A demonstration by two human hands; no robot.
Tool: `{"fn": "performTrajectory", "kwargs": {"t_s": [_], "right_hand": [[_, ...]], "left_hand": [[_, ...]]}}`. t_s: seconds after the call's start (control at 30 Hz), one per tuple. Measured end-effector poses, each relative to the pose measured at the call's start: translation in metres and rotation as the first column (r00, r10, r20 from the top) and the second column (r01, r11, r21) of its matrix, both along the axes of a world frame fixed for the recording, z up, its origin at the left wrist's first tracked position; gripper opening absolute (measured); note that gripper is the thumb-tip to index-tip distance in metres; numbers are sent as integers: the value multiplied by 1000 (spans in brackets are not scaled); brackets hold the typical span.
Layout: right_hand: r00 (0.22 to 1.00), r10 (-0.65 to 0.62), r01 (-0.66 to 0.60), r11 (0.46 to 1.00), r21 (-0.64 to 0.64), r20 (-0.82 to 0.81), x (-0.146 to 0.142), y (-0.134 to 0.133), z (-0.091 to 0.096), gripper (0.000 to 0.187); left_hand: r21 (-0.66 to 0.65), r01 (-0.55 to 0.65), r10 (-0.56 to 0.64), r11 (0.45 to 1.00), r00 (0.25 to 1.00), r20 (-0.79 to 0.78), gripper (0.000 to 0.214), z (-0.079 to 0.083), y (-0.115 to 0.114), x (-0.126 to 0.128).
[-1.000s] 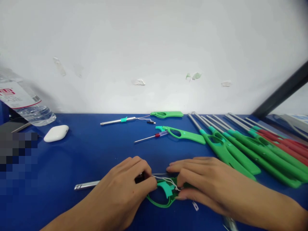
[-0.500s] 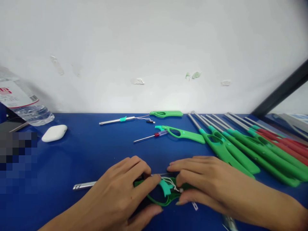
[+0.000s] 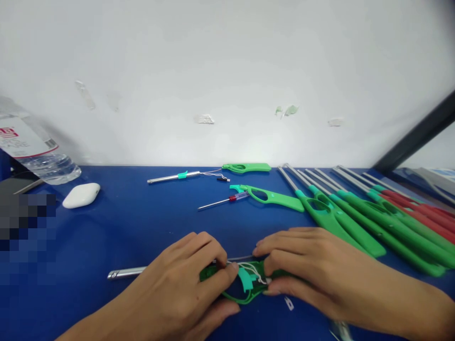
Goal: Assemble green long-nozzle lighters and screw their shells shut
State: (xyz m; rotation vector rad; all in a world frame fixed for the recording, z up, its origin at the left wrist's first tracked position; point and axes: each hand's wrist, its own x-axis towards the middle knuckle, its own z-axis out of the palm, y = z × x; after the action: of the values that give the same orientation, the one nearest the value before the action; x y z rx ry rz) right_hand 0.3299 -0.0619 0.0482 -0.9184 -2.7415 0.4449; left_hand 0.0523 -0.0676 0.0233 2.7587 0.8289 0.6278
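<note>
On the blue table lies a stick lighter with its green handle shell (image 3: 241, 300) opened up. My left hand (image 3: 181, 286) grips the front of the shell, thumb below and fingers above. From under this hand a metal tube (image 3: 126, 273) sticks out to the left. Inside the shell sit a teal trigger (image 3: 246, 279) and loose white wires (image 3: 254, 269). My right hand (image 3: 309, 265) is closed on the handle's rear part, its thumb and index finger pinched at the wire ends. The fingers hide much of the handle.
A small white clip (image 3: 289, 303) lies below my right hand. Further back are a screwdriver (image 3: 215, 204), a green handle half (image 3: 280, 200), another handle half (image 3: 249, 167) and a wired metal tube (image 3: 174, 177). Several green lighters (image 3: 330, 222) fill the right; a white case (image 3: 81, 195) and bottle (image 3: 53, 168) stand left.
My right hand has shifted slightly up and right, and its thumb and index finger have drawn closer together at the wire ends. My left hand keeps its grip on the shell.
</note>
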Motion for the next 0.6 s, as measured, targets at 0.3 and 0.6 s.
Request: {"fn": "performTrajectory", "kwargs": {"t_s": [0.3, 0.6], "right_hand": [[1000, 22, -23, 997, -78, -17, -1, 3, 3, 22], [999, -31, 26, 992, -127, -40, -2, 2, 1, 16]], "left_hand": [[-13, 0, 0, 1000, 1000, 1, 14, 1, 1, 0], [-8, 8, -7, 1000, 1000, 10, 11, -1, 3, 3]]}}
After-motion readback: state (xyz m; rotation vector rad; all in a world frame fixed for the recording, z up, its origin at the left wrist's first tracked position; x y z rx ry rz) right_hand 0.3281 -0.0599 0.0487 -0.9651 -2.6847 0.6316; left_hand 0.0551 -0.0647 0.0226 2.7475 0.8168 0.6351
